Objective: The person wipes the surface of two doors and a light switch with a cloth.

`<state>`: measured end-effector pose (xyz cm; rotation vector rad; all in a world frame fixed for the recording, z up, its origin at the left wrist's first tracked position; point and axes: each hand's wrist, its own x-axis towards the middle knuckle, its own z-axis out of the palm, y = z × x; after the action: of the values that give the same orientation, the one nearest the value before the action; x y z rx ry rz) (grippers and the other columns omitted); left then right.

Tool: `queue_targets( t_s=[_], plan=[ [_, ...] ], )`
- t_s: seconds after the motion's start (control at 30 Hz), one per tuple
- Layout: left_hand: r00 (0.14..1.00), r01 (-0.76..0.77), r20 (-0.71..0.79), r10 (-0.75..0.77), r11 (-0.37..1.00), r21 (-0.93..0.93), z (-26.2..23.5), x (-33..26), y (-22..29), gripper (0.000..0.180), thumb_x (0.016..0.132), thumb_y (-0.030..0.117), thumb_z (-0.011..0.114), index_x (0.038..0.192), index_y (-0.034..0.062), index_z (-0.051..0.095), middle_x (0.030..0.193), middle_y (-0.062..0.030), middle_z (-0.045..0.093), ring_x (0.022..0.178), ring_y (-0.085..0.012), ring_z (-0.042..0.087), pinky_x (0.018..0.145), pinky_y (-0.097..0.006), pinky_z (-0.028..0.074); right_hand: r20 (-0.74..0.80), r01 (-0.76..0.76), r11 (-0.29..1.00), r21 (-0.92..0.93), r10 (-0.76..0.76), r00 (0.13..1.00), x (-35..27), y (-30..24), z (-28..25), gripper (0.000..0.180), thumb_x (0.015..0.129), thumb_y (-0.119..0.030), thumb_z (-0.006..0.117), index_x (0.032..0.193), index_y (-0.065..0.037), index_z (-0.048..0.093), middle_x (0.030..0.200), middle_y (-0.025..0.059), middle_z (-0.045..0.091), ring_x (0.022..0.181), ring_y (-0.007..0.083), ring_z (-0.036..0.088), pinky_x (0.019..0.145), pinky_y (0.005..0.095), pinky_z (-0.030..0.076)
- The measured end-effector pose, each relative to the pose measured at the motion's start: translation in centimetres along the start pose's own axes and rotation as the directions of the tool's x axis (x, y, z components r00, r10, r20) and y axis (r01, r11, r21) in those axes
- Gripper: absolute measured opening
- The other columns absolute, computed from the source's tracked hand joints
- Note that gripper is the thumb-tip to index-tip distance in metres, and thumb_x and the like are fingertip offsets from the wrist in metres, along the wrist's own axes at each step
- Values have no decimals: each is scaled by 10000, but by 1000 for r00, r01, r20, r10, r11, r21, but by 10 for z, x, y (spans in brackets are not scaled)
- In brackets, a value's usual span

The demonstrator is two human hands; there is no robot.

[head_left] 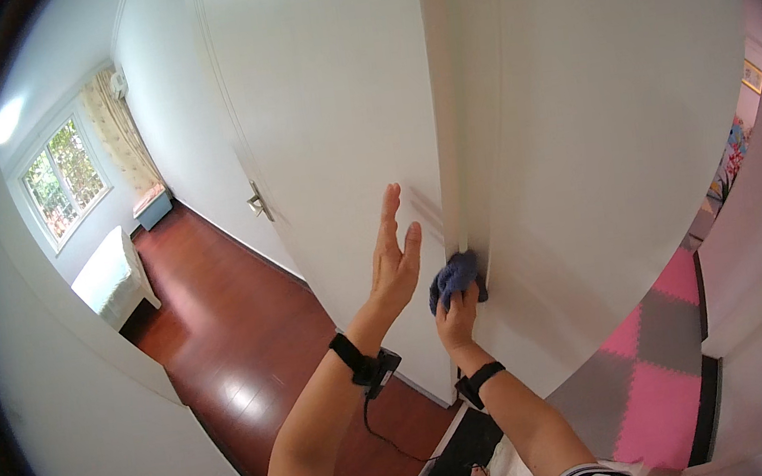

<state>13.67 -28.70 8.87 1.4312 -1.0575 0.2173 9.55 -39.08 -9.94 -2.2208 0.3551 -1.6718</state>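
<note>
Door: the white door (pixel 328 103) is smooth, its right edge meeting a pale frame (pixel 463 135).
Wall: the broad white wall (pixel 612 118) continues to the right of the frame.
Floor: the dark red floor (pixel 234 349) spreads from the door's lower edge back into the room.
Mats: pink and grey mats (pixel 658 404) lie beyond the wall's lower edge.
Room: far left, a bed (pixel 113 278), then a box (pixel 152 208) below a curtain (pixel 119 127), beside a window (pixel 64 175).
Cloth: the cloth (pixel 455 281) is low on the frame, at the door's right edge, above its lower right corner; it lies under the right hand, just right of and slightly below the left.
Right hand: the right hand (pixel 457 319) grips the cloth with bent fingers.
Left hand: the left hand (pixel 393 260) holds nothing, fingers raised and straight, thumb apart, before the door; contact cannot be told.
Textures: blue, crumpled, fuzzy cloth; black wrist straps (pixel 354 358); metal handle (pixel 257 202); glossy floor; tooth-edged mats; patterned curtain.
</note>
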Motion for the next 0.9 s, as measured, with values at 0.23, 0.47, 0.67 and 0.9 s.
queue_targets(
  t_s=[0.23,0.47,0.67,0.9],
  plan=[
    [980,-188,127,153,925,331,11,-2,-15,788,876,85,593,1484,49,93,1543,-179,107,1418,-330,152,1136,-414,191,166,-190,980,-59,198,966,-91,19,9,413,783,-3,625,1185,13,532,1271,285,454,1182,456,425,998,516,361],
    [960,-102,-166,224,836,540,55,5,-30,905,808,111,674,1466,-8,64,1518,-242,91,1406,-380,130,1130,-437,193,451,-295,943,-156,334,828,-99,38,-31,363,755,-58,657,1100,20,576,1220,255,505,1129,423,482,961,460,415],
    [945,-157,-150,292,803,576,55,3,-54,906,798,103,664,1460,-31,61,1521,-258,46,1411,-414,72,1138,-476,142,476,-290,957,19,246,844,-46,33,-101,364,754,-95,657,1088,35,592,1110,246,578,1014,415,559,882,417,469],
    [968,-173,-73,240,849,499,53,0,-43,951,760,66,669,1467,-17,39,1525,-256,19,1418,-411,42,1134,-498,126,9,453,861,-229,-464,886,191,-44,-207,406,695,-76,655,1095,-32,597,1130,208,569,1023,387,553,866,462,456]
  ],
)
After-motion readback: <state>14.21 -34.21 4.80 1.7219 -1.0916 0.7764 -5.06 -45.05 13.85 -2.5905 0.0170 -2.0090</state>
